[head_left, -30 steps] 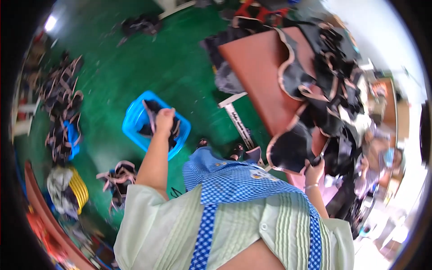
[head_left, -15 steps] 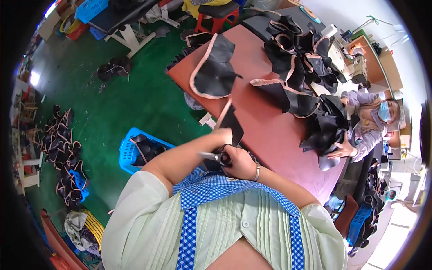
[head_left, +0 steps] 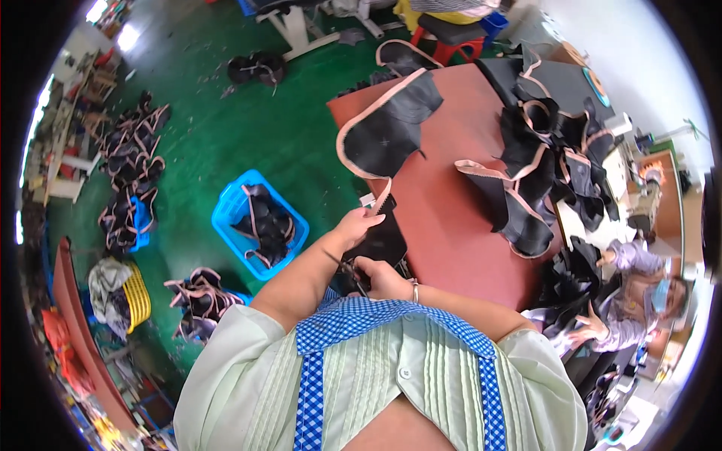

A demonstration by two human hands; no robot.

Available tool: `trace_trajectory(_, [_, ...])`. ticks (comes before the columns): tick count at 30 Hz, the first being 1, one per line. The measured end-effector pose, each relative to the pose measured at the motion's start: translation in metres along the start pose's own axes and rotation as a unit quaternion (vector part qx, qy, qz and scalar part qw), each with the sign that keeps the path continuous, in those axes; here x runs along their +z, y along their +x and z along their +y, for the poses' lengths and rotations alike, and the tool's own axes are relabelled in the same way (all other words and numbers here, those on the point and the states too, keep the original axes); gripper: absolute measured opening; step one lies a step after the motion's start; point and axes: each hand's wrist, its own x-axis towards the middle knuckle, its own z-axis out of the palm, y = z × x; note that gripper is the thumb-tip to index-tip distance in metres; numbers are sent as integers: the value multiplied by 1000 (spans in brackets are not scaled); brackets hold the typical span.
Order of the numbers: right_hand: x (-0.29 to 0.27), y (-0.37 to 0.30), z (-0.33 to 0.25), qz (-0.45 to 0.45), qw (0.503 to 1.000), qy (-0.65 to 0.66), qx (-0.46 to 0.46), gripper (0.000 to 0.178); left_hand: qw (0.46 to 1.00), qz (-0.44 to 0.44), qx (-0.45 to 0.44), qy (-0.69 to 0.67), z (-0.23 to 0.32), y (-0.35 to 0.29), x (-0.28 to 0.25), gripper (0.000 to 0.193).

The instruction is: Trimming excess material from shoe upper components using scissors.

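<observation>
My left hand [head_left: 356, 228] pinches the pink-edged rim of a black leather-like piece [head_left: 382, 239] beside the table's near left corner. Just below it my right hand [head_left: 385, 279] is closed around a pair of scissors [head_left: 350, 267], whose blades point up and left, apart from the piece. On the table corner beyond lies another black piece [head_left: 389, 134] with a curved pink edge; its pink edging runs down toward my left hand. Part of the held piece is hidden behind my hands.
The reddish-brown table [head_left: 459, 263] bears a heap of black pink-edged pieces [head_left: 519, 188] on its right. A co-worker's hand [head_left: 588, 328] handles more pieces there. On the green floor stands a blue basket [head_left: 226, 218] with black pieces, near a yellow basket [head_left: 137, 297].
The view has turned, so table and floor baskets appear shifted. My left hand now pinches the pink edge, farther from the scissors. The right hand still holds the scissors.
</observation>
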Motion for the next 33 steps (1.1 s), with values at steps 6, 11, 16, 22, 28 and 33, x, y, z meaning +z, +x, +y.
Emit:
trace_trajectory(6, [-74, 5, 6, 113, 935, 178, 287, 18, 834, 150, 266, 460, 64, -50, -20, 27])
trace_trajectory(11, [-114, 21, 59, 32, 928, 79, 361, 60, 885, 68, 248, 389, 78, -61, -58, 29])
trace_trajectory(16, [-116, 70, 68, -107, 940, 176, 270, 58, 946, -72, 229, 218, 107, -60, -87, 16])
trace_trajectory(22, [-102, 113, 24, -156, 966, 136, 156, 58, 943, -245, 191, 116, 138, -66, -119, 32])
trace_trajectory(28, [-89, 119, 31, -177, 941, 222, 185, 61, 954, -171, 229, 93, 156, -89, -136, 18])
trace_trajectory(33, [-66, 147, -8, -177, 947, 240, 118, 56, 940, -161, 260, 153, 156, -107, -158, 20])
